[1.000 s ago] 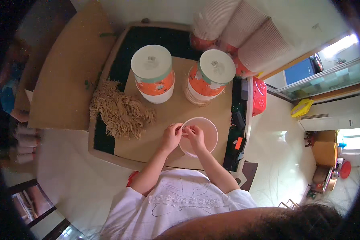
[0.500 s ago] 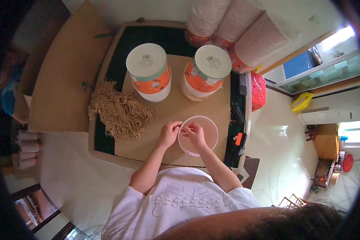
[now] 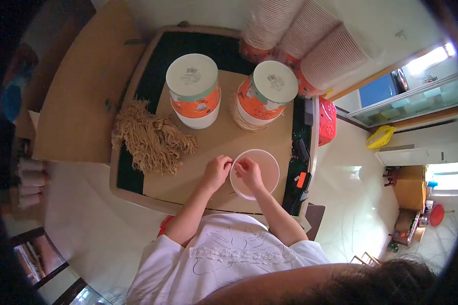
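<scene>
My left hand (image 3: 218, 172) is closed in a pinch at the left rim of an open white paper tub (image 3: 270, 175). Over the tub's opening, my right hand (image 3: 250, 174) has its fingers curled together close to the left fingertips. Whatever the two hands hold is too small to make out. Farther off, two orange-and-white paper tubs stand upside down, the left tub (image 3: 192, 76) and the right tub (image 3: 275, 84). Tan cord loops (image 3: 250, 124) lie around the right one's lower end. A tangled heap of tan cords (image 3: 152, 136) rests left of my hands.
A cardboard sheet (image 3: 198, 147) covers the middle of the dark green tabletop. Tall stacks of nested tubs (image 3: 336, 58) stand at the back right. A red plastic basket (image 3: 326, 121) and a black item with an orange patch (image 3: 302, 184) sit along the right edge.
My right hand's fingers have curled in more tightly. Both hands stay at the tub's left rim. The whole view has shifted slightly.
</scene>
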Demonstrator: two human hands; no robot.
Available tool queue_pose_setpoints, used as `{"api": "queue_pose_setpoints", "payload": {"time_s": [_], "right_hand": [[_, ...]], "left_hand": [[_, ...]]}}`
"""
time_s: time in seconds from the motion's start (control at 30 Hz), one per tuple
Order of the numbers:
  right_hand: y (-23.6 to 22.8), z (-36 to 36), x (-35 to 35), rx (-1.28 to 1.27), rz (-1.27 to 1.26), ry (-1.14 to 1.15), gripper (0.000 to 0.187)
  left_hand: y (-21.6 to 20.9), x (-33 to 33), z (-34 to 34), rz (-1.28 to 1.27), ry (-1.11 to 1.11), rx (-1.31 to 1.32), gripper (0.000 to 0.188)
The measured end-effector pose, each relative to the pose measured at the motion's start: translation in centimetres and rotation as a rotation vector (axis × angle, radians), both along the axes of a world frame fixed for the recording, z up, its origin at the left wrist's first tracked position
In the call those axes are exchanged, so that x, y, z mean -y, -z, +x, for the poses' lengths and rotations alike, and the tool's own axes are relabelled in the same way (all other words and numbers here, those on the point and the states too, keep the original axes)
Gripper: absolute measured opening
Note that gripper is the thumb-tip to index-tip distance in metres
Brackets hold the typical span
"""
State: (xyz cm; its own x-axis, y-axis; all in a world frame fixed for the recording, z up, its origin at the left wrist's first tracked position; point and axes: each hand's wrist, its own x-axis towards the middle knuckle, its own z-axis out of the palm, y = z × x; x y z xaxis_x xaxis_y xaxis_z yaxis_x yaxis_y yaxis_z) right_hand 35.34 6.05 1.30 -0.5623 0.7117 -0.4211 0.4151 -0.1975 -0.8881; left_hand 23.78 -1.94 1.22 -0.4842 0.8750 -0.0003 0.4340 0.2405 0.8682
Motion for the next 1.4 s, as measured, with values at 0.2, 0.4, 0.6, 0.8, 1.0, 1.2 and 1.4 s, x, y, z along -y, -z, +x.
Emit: {"api": "queue_pose_setpoints", "payload": {"time_s": [0.2, 0.4, 0.6, 0.8, 1.0, 1.2, 1.4], "right_hand": [[-7.0, 0.5, 4.7, -0.064, 0.571, -0.369, 0.022], [-9.3, -1.6, 6.8, -0.034, 1.080, -0.763, 0.028], [-5.7, -4.0, -2.1, 0.471, 0.830, -0.768, 0.023], [-4.4, -3.6, -4.2, 0.461, 0.510, -0.665, 0.021], [-2.7, -1.9, -4.6, 0.336, 0.416, -0.535, 0.015], [-2.7, -1.2, -4.6, 0.132, 0.356, -0.432, 0.010], [-2.3, -0.6, -4.8, 0.077, 0.348, -0.380, 0.009]], "left_hand": [[1.3, 0.4, -0.4, -0.175, -0.092, 0.627, 0.009], [3.1, 0.4, -1.1, -0.225, -0.180, 1.328, 0.011], [2.3, 0.7, -1.2, -0.158, -0.062, 1.299, 0.009], [4.8, -0.5, -0.3, -0.140, -0.142, 1.124, 0.012], [0.9, -0.6, 0.1, -0.061, -0.164, 1.124, 0.011], [1.4, 0.7, -1.0, 0.156, 0.126, 0.557, 0.010], [-0.1, 0.7, -1.8, 0.060, 0.212, 0.128, 0.007]]}}
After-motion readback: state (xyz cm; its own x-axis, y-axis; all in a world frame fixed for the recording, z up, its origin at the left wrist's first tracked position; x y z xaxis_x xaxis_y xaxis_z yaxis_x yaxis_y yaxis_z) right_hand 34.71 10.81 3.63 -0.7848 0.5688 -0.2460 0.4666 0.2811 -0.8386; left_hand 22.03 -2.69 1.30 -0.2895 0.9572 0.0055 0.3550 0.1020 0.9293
